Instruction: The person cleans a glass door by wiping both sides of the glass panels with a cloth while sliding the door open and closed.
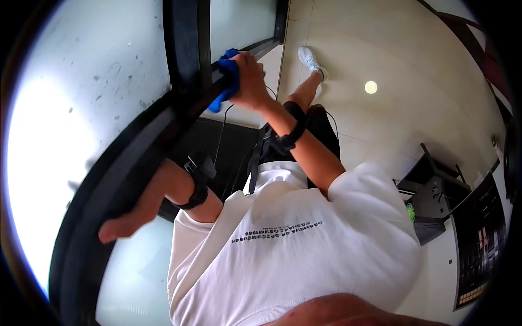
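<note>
My right hand [249,80] is closed round a bunched blue cloth [229,76], which is pressed against the black frame [187,103] of a frosted glass panel [109,70]. One end of the cloth hangs below the bar. Lower on the left, my left hand [142,204] grips the same frame; one digit shows along its near edge, and the other fingers are hidden. Dark spots mark the glass above the bar. Both wrists wear black bands, and a dark device sits on the left one.
Pale tiles cover the floor [353,43], where a white shoe [310,58] stands. Black cables hang near my waist. At right are a black piece of furniture [435,190], a green item [410,212] and a dark rack [478,239] by the wall.
</note>
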Motion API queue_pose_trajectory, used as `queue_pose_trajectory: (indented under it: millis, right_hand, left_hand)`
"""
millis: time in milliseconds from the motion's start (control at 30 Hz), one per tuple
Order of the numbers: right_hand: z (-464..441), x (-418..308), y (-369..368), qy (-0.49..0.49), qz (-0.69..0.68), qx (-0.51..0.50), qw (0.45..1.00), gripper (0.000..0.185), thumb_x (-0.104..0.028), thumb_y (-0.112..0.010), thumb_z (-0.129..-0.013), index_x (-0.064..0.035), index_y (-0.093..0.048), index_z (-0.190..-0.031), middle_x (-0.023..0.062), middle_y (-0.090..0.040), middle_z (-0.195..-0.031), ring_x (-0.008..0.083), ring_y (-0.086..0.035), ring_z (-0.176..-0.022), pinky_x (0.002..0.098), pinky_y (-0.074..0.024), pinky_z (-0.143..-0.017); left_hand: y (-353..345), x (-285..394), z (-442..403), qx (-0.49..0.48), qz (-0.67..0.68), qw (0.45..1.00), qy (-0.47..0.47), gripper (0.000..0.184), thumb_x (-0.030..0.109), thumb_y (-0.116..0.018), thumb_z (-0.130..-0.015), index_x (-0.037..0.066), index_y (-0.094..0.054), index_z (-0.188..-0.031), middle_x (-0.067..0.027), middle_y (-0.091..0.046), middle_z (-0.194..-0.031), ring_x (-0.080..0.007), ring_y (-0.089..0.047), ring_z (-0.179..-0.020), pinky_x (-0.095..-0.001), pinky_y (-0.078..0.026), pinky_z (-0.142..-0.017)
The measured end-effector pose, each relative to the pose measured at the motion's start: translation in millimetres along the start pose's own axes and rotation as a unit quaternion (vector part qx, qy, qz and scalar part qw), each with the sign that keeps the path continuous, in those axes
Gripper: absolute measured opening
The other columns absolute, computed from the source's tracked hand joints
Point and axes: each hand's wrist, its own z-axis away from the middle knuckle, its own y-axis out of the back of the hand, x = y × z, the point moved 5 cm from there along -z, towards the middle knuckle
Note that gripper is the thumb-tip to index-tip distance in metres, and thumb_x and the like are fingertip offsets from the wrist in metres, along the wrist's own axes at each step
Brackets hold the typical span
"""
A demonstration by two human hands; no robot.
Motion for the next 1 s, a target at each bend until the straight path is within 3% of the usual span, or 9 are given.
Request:
queue_pose_trajectory:
  millis: [33,100,133,167,233,533,867,933,1000]
  right_hand:
    - [1.6,0.6,0.3,-0.002,0.002,0.022,1.000,0.056,-0.021,-0.078,-0.063,-0.0111,-0.054,-0.113,0.0111,-0.054,-0.109,0.0354,-0.051,-0.111,0.0484,-0.0445,-0.083]
    - [6.7,9.9,1.1,-0.010,-0.012,0.045,0.999,0.052,-0.017,-0.076,-0.066,-0.0104,-0.055,-0.113,0.0118,-0.055,-0.109,0.0360,-0.051,-0.109,0.0476,-0.0444,-0.084]
    - [9.9,20.4,4.3,0.001,0.001,0.047,0.999,0.052,-0.018,-0.076,-0.066,-0.0096,-0.053,-0.113,0.0143,-0.055,-0.109,0.0373,-0.054,-0.104,0.0493,-0.0465,-0.081]
    - [11.7,36.4,7.4,0.015,0.017,0.053,0.998,0.053,-0.018,-0.076,-0.066,-0.0088,-0.051,-0.112,0.0169,-0.056,-0.109,0.0385,-0.056,-0.099,0.0510,-0.0486,-0.078]
    - [15.5,87.5,3.9,-0.019,0.045,0.051,0.998,0.043,-0.010,-0.072,-0.071,-0.0083,-0.054,-0.110,0.0148,-0.056,-0.109,0.0406,-0.054,-0.102,0.0486,-0.0465,-0.082]
    - [80.5,-3.9,55.0,-0.132,-0.181,-0.032,0.974,0.029,-0.017,-0.060,-0.080,-0.0042,-0.060,-0.105,0.0218,-0.068,-0.098,0.0416,-0.064,-0.097,0.0431,-0.0514,-0.084]
    - [42.8,-111.9,149.9,0.051,-0.258,0.120,0.957,0.051,-0.011,-0.076,-0.076,-0.0016,-0.053,-0.121,0.0209,-0.066,-0.101,0.0279,-0.065,-0.104,0.0372,-0.0484,-0.091]
    - [27.9,-160.9,179.2,0.180,-0.172,0.161,0.955,0.057,-0.004,-0.072,-0.079,0.0011,-0.047,-0.130,0.0066,-0.062,-0.118,0.0173,-0.059,-0.110,0.0329,-0.0469,-0.095]
    - [14.3,-199.9,198.5,0.234,-0.134,0.217,0.938,0.058,-0.005,-0.073,-0.078,0.0009,-0.047,-0.130,0.0092,-0.063,-0.117,0.0205,-0.060,-0.109,0.0341,-0.0472,-0.095]
  left_hand:
    - [-5.0,4.4,14.1,-0.023,-0.167,0.953,-0.250,0.056,0.044,-0.042,-0.102,0.002,-0.043,-0.139,-0.0214,-0.062,-0.116,-0.0190,-0.071,-0.090,-0.0300,-0.063,-0.070]
    - [8.3,-38.8,32.8,-0.065,0.050,0.996,0.022,0.055,0.034,-0.048,-0.102,0.009,-0.033,-0.148,-0.0207,-0.053,-0.133,-0.0223,-0.061,-0.115,-0.0317,-0.058,-0.087]
    - [-7.2,-0.9,10.4,0.018,0.198,0.956,0.217,0.070,0.045,-0.050,-0.098,0.010,-0.021,-0.152,-0.0248,-0.059,-0.120,-0.0202,-0.071,-0.080,-0.0231,-0.060,-0.057]
    - [-9.0,-0.2,12.2,0.030,0.204,0.955,0.213,0.070,0.045,-0.050,-0.098,0.010,-0.021,-0.152,-0.0248,-0.059,-0.120,-0.0202,-0.071,-0.080,-0.0231,-0.060,-0.057]
    - [-21.3,7.8,14.0,0.044,0.160,0.977,0.134,0.087,0.041,-0.067,-0.089,0.005,-0.020,-0.153,-0.0193,-0.029,-0.151,-0.0322,-0.038,-0.136,-0.0352,-0.039,-0.106]
    - [-40.0,25.0,23.9,-0.007,0.292,0.945,0.146,0.116,0.047,-0.076,-0.077,0.006,0.002,-0.151,-0.0255,-0.026,-0.133,-0.0322,-0.039,-0.115,-0.0418,-0.046,-0.081]
    - [-25.3,52.9,21.7,-0.188,0.359,0.899,0.167,0.117,0.033,-0.080,-0.079,-0.002,0.006,-0.149,-0.0285,-0.014,-0.147,-0.0364,-0.029,-0.133,-0.0460,-0.025,-0.111]
    - [-18.2,58.5,17.7,-0.213,0.411,0.875,0.140,0.113,0.031,-0.079,-0.081,-0.003,0.004,-0.149,-0.0269,-0.011,-0.149,-0.0353,-0.027,-0.135,-0.0442,-0.024,-0.112]
    - [-12.1,55.9,9.2,-0.223,0.532,0.775,0.260,0.083,0.022,-0.065,-0.091,0.000,-0.008,-0.148,-0.0238,-0.039,-0.135,-0.0303,-0.042,-0.127,-0.0415,-0.032,-0.109]
